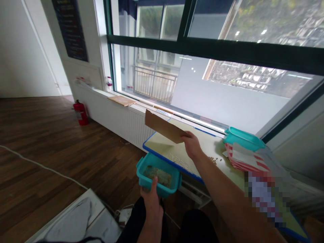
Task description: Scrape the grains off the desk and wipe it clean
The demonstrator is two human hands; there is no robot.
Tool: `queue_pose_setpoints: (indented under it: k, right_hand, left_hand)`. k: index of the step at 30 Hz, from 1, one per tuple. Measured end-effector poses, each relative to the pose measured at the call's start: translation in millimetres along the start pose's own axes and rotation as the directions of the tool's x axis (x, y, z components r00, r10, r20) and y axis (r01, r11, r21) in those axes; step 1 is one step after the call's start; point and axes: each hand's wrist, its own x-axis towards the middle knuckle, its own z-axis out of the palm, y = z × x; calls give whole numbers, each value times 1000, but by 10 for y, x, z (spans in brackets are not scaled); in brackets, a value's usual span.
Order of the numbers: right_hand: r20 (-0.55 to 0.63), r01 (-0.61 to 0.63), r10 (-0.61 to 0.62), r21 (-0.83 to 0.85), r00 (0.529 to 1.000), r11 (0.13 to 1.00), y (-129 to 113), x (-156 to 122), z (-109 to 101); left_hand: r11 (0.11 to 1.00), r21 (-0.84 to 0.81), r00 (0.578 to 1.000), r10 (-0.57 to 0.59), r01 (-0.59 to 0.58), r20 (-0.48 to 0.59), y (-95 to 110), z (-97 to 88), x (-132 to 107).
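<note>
With 12 o'clock pointing away from the person, the right grip (194,145) is pinching the near end of a flat brown board (163,127). The board is jutting toward 10 o'clock, appearing raised over a pale, blue-edged worktop (157,143). Resembling cardboard, it is looking light, thin and fairly stiff, though likely creasing under hard pressure; its end is offering a sound hold, thumb on 1 face and fingers behind.

The left grip (153,197) is clasping the near side of a turquoise basin (168,192), thumb lying over the rim, fingers mostly hidden. The basin is sitting between 12 and 1 o'clock from that hand and at 8 o'clock from the right grip, just beside the worktop's near edge. It is looking like smooth, rigid plastic, probably light and a little slippery; its rim and 2 end lips are giving the best purchase. Grainy material is covering its floor.

Small pale pieces (179,161) are lying on the worktop at 7 o'clock from the right grip, brown bits (214,160) at 4 o'clock.
</note>
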Motion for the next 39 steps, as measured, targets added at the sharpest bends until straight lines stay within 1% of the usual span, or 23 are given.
queue_pose_setpoints:
  k: [2, 4, 6, 8, 11, 14, 17, 20, 26, 31, 36, 39]
  right_hand:
    - [83, -42, 41, 10, 996, 999, 50, 184, 163]
    - [155, -64, 69, -40, 985, 997, 67, 284, 253]
    - [224, -86, 105, -95, 969, 992, 53, 328, 274]
    - [273, -101, 136, -139, 952, 985, 20, 339, 245]
    - [301, -116, 164, -172, 939, 978, -27, 315, 144]
    - [324, -134, 189, -183, 927, 974, -54, 259, 13]
    - [351, -152, 211, -188, 912, 970, -64, 201, -132]
    - [357, -164, 225, -193, 907, 967, -78, 158, -275]
    - [367, -180, 244, -200, 898, 963, -167, 27, -491]
    - [376, -198, 270, -219, 887, 955, -236, -126, -697]
    - [359, -193, 270, -235, 894, 952, -274, -250, -920]
    - [334, -199, 273, -239, 902, 950, -309, -321, -1010]
  left_hand:
    - [1000, -4, 1000, -15, 15, 7, 48, -16, 6]
    - [1000, -5, 999, -30, 30, 44, 85, -28, 6]
    - [999, -13, 997, -45, 46, 69, 115, -32, -3]
    - [997, -31, 996, -68, 70, 55, 137, -31, -20]
    - [994, -58, 995, -95, 97, 42, 151, -27, -48]
    - [992, -57, 991, -111, 115, 72, 146, -33, -67]
    - [991, -41, 989, -125, 129, 78, 135, -44, -85]
    - [992, -26, 988, -124, 127, 90, 116, -43, -112]
    - [995, 7, 991, -100, 100, 91, 20, -8, -203]
    - [993, 19, 985, -122, 120, 123, -54, 23, -300]
    - [994, 41, 986, -110, 106, 123, -121, 50, -432]
    - [995, 47, 984, -92, 86, 150, -195, 57, -521]
